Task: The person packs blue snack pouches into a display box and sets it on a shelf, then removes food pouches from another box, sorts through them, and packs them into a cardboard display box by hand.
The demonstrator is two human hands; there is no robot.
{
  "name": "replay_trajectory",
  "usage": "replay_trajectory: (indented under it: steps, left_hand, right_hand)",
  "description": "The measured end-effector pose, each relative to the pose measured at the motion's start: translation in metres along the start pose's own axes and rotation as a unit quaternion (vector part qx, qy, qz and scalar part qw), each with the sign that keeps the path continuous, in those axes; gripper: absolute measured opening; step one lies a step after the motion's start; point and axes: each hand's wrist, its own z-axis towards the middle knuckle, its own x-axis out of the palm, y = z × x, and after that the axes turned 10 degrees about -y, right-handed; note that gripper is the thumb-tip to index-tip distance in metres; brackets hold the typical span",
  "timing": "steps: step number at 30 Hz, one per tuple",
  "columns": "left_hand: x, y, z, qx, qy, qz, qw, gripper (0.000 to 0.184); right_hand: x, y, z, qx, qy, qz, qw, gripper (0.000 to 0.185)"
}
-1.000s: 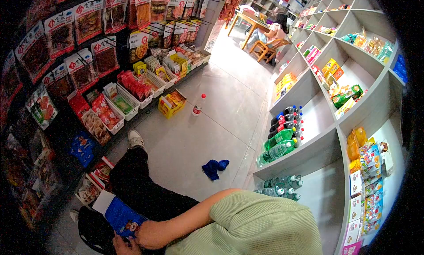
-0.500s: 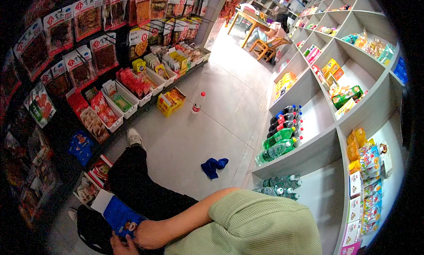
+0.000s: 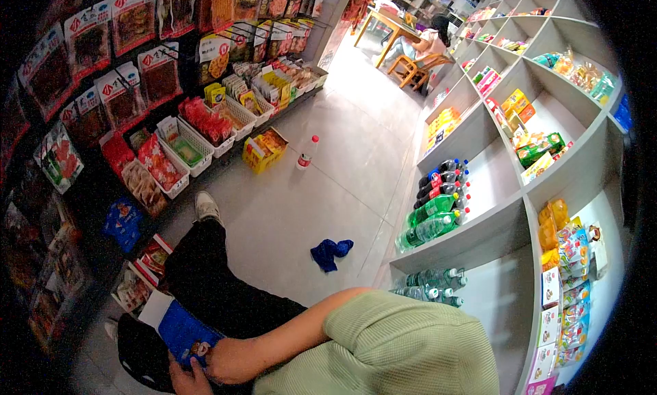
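Note:
A blue packet [image 3: 183,328] with a white end and a small cartoon animal picture lies over my dark-trousered lap, low in the view. My right hand [image 3: 227,361] is closed at its lower right edge, with most of its fingers out of sight. Closed on the packet's lower edge, close beside the right one, is my left hand [image 3: 189,377], the fingertips resting near the picture. The box with red packets [image 3: 156,256] stands just past the packet's white end. Crumpled blue material [image 3: 331,255] lies on the floor beyond my knee.
Hanging snack bags [image 3: 89,39] and white baskets [image 3: 197,164] line the left. A yellow carton [image 3: 265,151] and a red-capped bottle [image 3: 307,153] stand on the floor. Shelves with drink bottles [image 3: 438,207] rise at right. A person [image 3: 431,43] sits at a far table.
The view has shifted slightly. My left fingers have moved a little up against the packet's lower edge; my right hand stays at its place on the packet.

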Motion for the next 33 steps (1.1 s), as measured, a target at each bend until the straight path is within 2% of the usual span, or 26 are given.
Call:
replay_trajectory:
  steps: [6,13,15,19,22,24,26,27,28,30,31,33]
  left_hand:
    - [0.001,0.0,0.002,0.002,0.02,0.042,0.999,0.056]
    - [0.007,0.01,0.004,0.04,-0.014,0.06,0.997,0.055]
    - [0.007,0.011,0.005,0.049,-0.015,0.053,0.997,0.054]
    - [0.009,0.013,0.008,0.044,-0.026,0.04,0.998,0.054]
    - [0.007,0.013,0.01,0.031,-0.013,0.049,0.998,0.055]
    - [0.004,0.011,0.013,0.013,-0.003,0.054,0.998,0.055]
    - [-0.001,0.021,0.02,0.002,0.024,-0.074,0.997,0.057]
    - [0.009,0.041,0.027,-0.009,-0.008,-0.102,0.995,0.047]
    - [0.02,0.063,0.027,-0.025,-0.044,-0.127,0.991,0.044]
    - [0.009,0.056,0.034,-0.066,-0.042,-0.169,0.983,0.033]
    - [0.004,0.055,0.037,-0.057,-0.045,-0.166,0.984,0.032]
    - [-0.008,0.049,0.049,-0.049,-0.061,-0.167,0.983,0.027]
  right_hand:
    - [0.012,-0.006,0.002,-0.001,0.045,-0.004,0.999,0.02]
    - [0.008,-0.006,0.002,0.006,0.059,0.026,0.998,0.021]
    - [0.016,-0.006,0.001,0.005,-0.052,0.042,0.998,0.023]
    - [0.019,-0.009,0.002,-0.002,-0.049,0.06,0.997,0.023]
    - [0.011,-0.007,0.006,-0.005,-0.035,0.063,0.997,0.023]
    - [-0.001,-0.005,0.01,-0.003,0.094,0.037,0.995,0.021]
    - [-0.019,-0.008,0.011,-0.036,0.094,0.058,0.993,0.02]
    - [-0.026,-0.008,0.014,-0.069,0.092,0.078,0.99,0.019]
    - [-0.032,-0.009,0.014,-0.083,0.061,0.089,0.991,0.019]
    - [-0.039,-0.017,0.016,-0.084,0.008,0.095,0.992,0.019]
    - [-0.058,-0.017,0.019,-0.041,-0.005,0.131,0.99,0.022]
    - [-0.063,-0.035,0.021,-0.075,-0.102,0.112,0.986,0.013]
